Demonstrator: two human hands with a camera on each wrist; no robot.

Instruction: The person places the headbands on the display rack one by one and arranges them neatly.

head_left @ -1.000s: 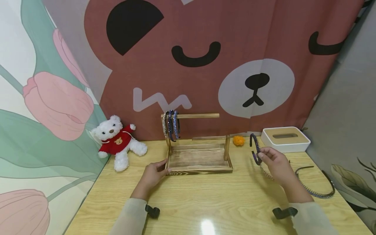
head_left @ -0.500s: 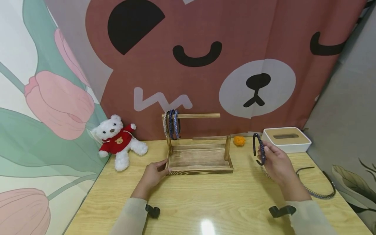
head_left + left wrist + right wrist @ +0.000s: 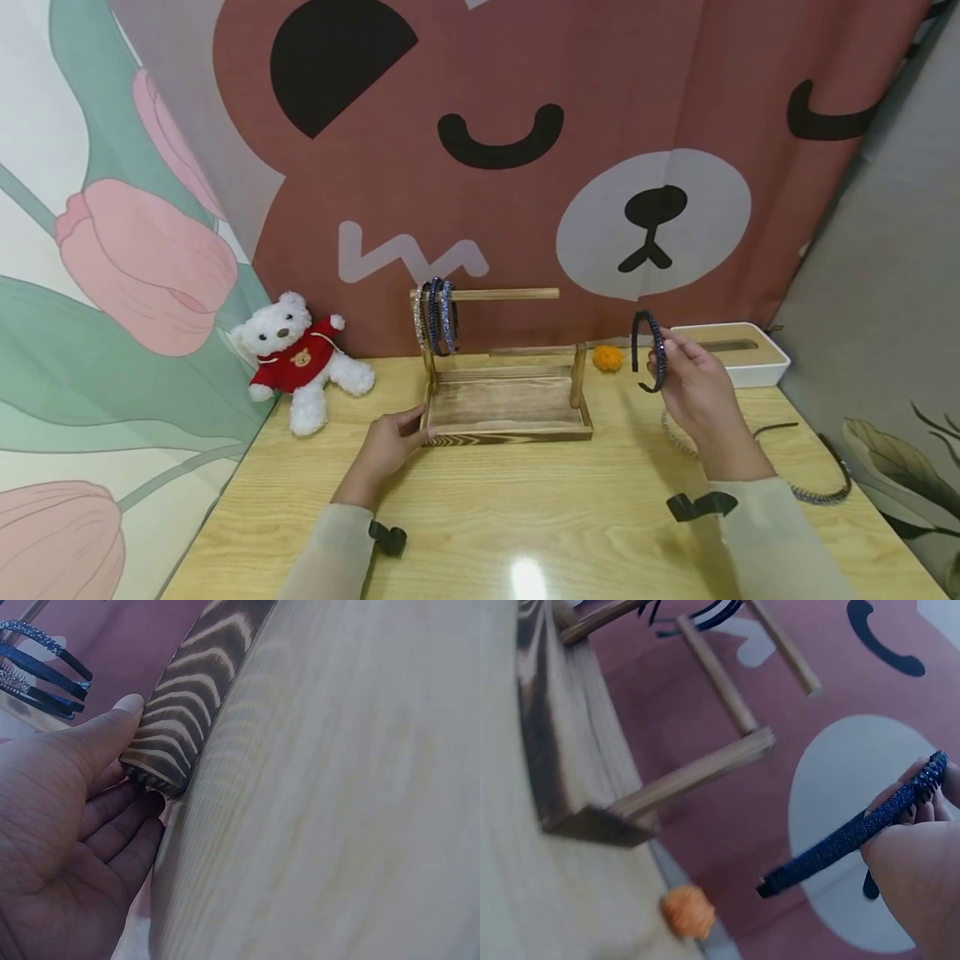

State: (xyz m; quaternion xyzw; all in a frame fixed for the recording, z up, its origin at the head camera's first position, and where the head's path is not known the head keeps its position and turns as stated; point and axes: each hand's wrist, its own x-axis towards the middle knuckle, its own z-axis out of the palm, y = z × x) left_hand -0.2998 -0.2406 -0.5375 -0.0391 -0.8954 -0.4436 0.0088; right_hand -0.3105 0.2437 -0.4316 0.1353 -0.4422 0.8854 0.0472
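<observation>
My left hand holds the front left corner of a wooden rack, thumb and fingers on either side of that corner in the left wrist view. Three headbands hang on the rack's upper bar at its left end: a silver one, a dark blue one and a lighter blue one. Right of the rack, my right hand pinches a dark blue glittery headband, raised above the table. Its sparkling band slants across the right wrist view.
A silver beaded headband and a dark toothed headband lie on the table at right. Behind stand an orange fuzzy ball and a white tissue box with a wooden top. A white teddy bear sits at left.
My right hand has lifted the dark blue headband higher and turned it more upright, now partly covering the tissue box. The left hand stays at the rack's corner.
</observation>
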